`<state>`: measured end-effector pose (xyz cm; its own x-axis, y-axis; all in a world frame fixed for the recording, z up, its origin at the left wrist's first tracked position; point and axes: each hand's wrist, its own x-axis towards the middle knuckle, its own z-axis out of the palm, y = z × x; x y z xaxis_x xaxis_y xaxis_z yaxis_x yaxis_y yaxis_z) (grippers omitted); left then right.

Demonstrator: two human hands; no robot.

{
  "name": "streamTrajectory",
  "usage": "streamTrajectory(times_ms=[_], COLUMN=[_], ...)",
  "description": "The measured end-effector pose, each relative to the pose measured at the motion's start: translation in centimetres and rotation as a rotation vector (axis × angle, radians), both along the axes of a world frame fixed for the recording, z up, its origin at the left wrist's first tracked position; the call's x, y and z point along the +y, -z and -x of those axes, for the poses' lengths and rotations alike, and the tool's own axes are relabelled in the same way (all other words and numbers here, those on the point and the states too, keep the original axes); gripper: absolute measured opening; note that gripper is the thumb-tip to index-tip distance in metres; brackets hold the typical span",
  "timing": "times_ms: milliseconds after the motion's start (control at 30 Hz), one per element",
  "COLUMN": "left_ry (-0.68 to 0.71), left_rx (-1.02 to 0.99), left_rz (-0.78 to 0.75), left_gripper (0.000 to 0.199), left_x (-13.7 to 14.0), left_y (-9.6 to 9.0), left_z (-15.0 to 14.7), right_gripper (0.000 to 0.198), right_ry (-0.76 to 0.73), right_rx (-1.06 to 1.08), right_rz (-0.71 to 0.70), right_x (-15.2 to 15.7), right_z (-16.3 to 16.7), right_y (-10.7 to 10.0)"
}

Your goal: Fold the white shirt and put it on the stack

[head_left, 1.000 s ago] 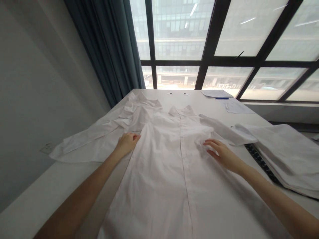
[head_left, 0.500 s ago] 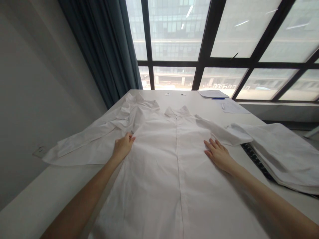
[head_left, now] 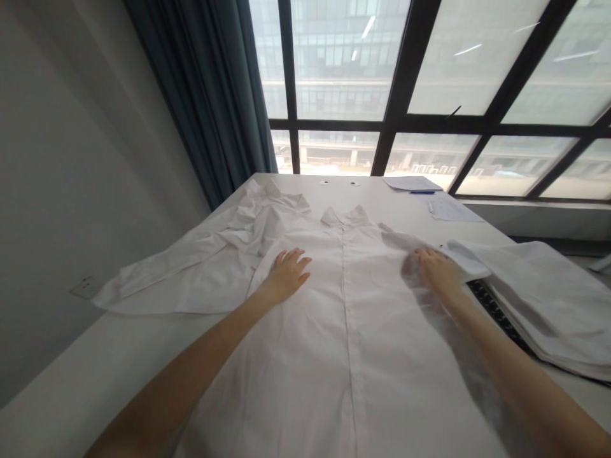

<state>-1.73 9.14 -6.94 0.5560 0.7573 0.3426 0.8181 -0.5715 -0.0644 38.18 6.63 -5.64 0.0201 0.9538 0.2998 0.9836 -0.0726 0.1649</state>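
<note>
A white buttoned shirt (head_left: 319,318) lies front up on the table, its collar (head_left: 346,216) toward the window. On its left chest side my left hand (head_left: 284,280) rests flat, fingers spread. My right hand (head_left: 436,273) is at the shirt's right side near the sleeve, slightly blurred, with fingers bent in on the fabric. A dark shadow falls beside those fingertips, and the cloth along that side edge looks smeared by motion. To the left lies a second white shirt (head_left: 210,273), crumpled, partly beside and touching the first one.
Folded white cloth (head_left: 554,299) lies at the right over a black-edged object (head_left: 496,312). Papers (head_left: 453,208) and a blue pen (head_left: 422,192) lie at the far right of the white table (head_left: 143,356). A dark curtain (head_left: 205,95) and a wall border the left side.
My left hand has let go of the shirt's left edge and moved right, flat onto its chest. The right hand has shifted outward and its fingers have closed at the right side.
</note>
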Motion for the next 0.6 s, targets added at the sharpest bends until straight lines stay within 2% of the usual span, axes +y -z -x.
streamTrajectory(times_ms=[100,233,333,467,600], left_ry=[0.051,0.029,0.029,0.040,0.055], left_rx=[0.033,0.087,0.104,0.091,0.078], left_rz=[0.101,0.256,0.317,0.304,0.284], left_gripper=[0.042,0.053,0.055,0.055,0.056], left_x=[0.8,1.6,1.8,1.7,1.6], left_y=[0.7,1.3,1.5,1.8,1.9], left_z=[-1.1,-1.3,-1.0,-0.8,-0.8], right_gripper=[0.038,0.041,0.035,0.022,0.021], right_ry=[0.000,-0.001,0.005,0.032,0.086], right_rx=[-0.008,0.055,0.074,0.044,0.013], right_rz=[-0.036,0.129,0.212,0.212,0.174], right_x=[1.4,3.6,4.6,5.2,5.9], right_z=[-2.2,-5.5,-7.1,-7.4,-5.9], right_y=[0.2,0.7,0.9,0.5,0.0])
